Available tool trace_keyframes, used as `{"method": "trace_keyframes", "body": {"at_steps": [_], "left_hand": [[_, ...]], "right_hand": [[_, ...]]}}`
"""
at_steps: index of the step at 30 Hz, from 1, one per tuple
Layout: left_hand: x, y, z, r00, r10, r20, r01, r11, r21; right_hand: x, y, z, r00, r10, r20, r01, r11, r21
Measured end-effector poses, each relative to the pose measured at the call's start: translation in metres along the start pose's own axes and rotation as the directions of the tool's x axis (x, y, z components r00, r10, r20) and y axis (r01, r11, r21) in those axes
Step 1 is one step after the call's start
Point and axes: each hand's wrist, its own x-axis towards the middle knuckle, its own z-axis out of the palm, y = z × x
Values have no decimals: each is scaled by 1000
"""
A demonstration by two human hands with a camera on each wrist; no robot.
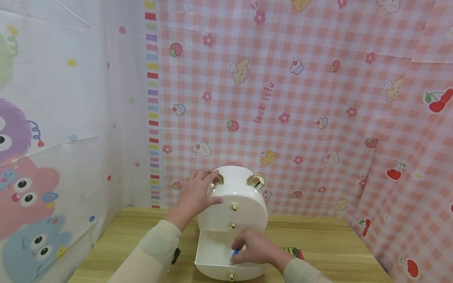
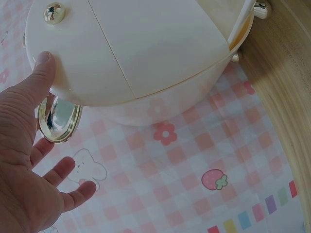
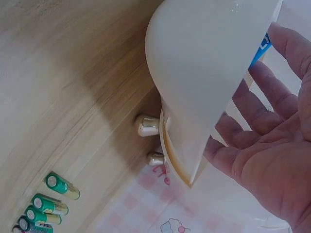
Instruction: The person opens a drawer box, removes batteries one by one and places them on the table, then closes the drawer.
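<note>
A white rounded mini drawer cabinet (image 1: 216,214) with gold knobs and two gold ear-shaped rings stands on the table, its bottom drawer (image 1: 212,253) pulled out. My left hand (image 1: 196,192) rests on its upper left side, fingers extended. In the left wrist view the thumb lies on the front face and other fingers reach by the gold ear ring (image 2: 73,124). Inside the drawer, my right hand (image 1: 256,248) pinches a small blue object (image 1: 235,252) between thumb and fingertips. White marking shows on the blue object (image 3: 261,48) in the right wrist view; the drawer wall hides the rest.
Several batteries (image 3: 51,206) with green bodies lie in a row on the wooden table (image 1: 318,239), right of the cabinet. Pink checked cloth (image 1: 301,94) hangs behind and at the right. A white cartoon-print cloth (image 1: 81,118) hangs at the left.
</note>
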Motion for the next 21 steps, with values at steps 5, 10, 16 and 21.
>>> {"method": "trace_keyframes", "body": {"at_steps": [5,10,16,21], "left_hand": [[0,0,1,1000,-9,5,9,1000,-9],[0,0,1,1000,-15,6,16,1000,-15],[0,1,1,1000,-22,11,22,1000,-17],[0,1,0,1000,-24,12,24,1000,-17]], "right_hand": [[-4,2,-5,1000,-9,-14,9,1000,15],[-9,4,-11,1000,-2,-21,3,999,41],[-14,5,-16,1000,20,-20,-18,998,64],[-18,3,-21,999,8,-35,-5,997,71]]}}
